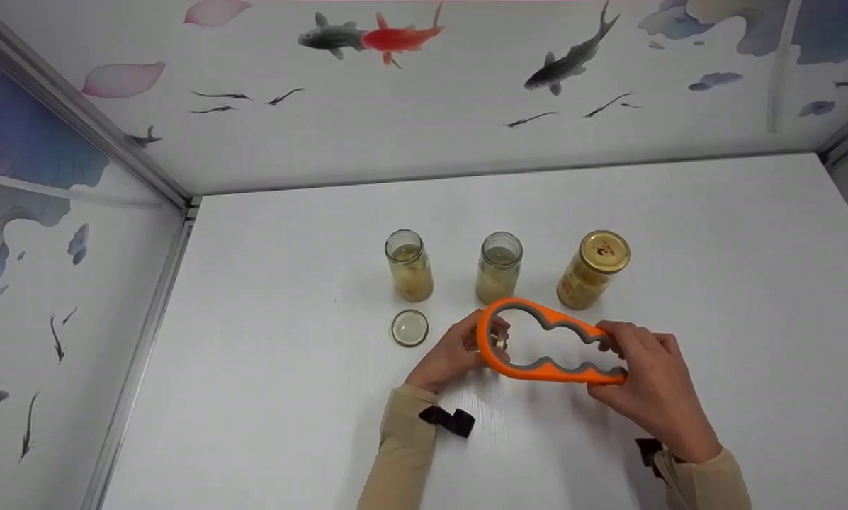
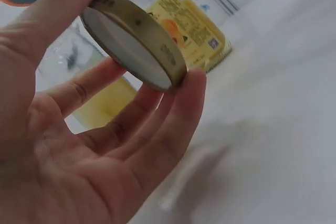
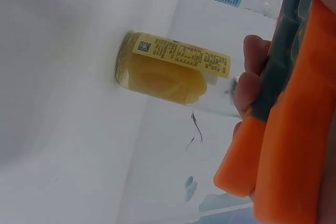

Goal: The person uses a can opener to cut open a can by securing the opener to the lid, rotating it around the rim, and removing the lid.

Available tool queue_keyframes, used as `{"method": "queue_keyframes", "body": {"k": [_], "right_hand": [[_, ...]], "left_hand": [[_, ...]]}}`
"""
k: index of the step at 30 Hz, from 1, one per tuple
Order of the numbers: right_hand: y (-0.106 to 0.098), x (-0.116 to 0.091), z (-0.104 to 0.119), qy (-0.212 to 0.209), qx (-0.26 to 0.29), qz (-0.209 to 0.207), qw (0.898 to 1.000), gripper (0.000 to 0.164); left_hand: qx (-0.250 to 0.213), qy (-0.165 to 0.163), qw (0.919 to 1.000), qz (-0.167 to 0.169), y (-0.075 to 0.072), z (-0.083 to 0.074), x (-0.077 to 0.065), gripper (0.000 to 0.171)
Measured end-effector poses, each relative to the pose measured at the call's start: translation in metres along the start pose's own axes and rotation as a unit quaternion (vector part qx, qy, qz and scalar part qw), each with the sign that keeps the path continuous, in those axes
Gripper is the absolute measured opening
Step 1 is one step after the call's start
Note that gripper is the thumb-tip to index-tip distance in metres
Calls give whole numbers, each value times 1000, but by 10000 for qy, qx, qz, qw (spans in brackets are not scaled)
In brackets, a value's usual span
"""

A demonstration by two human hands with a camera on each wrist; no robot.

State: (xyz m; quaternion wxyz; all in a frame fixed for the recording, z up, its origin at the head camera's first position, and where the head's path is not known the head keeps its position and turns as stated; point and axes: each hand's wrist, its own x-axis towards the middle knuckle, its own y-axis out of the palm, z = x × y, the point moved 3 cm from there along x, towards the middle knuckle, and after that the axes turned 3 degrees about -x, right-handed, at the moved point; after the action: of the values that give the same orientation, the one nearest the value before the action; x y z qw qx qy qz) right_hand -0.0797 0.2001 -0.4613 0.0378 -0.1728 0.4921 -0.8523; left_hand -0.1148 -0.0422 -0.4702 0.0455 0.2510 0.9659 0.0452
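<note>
My left hand (image 1: 459,348) pinches a gold jar lid (image 2: 139,32) between thumb and fingers, its pale inner side showing in the left wrist view. My right hand (image 1: 652,375) grips the handles of an orange-and-grey jar opener (image 1: 551,374). From above, the opener's rounded end overlaps the left fingers and hides part of the lid; whether they touch I cannot tell. Beyond the hands stand an uncovered glass jar (image 1: 413,278) on the left, a second uncovered jar (image 1: 497,282) in the middle, and a jar with a gold lid (image 1: 585,283) on the right, all with yellowish contents.
Another jar lid (image 1: 409,328) lies on the white table (image 1: 275,340), just in front of the left jar. Walls printed with fish and petals (image 1: 367,134) rise at the table's back and left side.
</note>
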Motion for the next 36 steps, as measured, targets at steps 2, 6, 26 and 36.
{"method": "queue_keyframes", "body": {"k": [2,6,26,36], "right_hand": [[-3,-3,-3,56,-2,-16,10000,63],[-10,-8,-9,164,-67,-92,9998,62],[-12,-20,-21,415,-167,-129,9989,62],[-10,-23,-22,437,-157,-115,9989,60]], "left_hand": [[281,-189,9990,-287,-6,34,14,34],[1507,3,9885,-102,-20,58,30,36],[6341,-649,7704,128,17,40,46,50],[6566,-530,7523,19,26,37,42,32]]}}
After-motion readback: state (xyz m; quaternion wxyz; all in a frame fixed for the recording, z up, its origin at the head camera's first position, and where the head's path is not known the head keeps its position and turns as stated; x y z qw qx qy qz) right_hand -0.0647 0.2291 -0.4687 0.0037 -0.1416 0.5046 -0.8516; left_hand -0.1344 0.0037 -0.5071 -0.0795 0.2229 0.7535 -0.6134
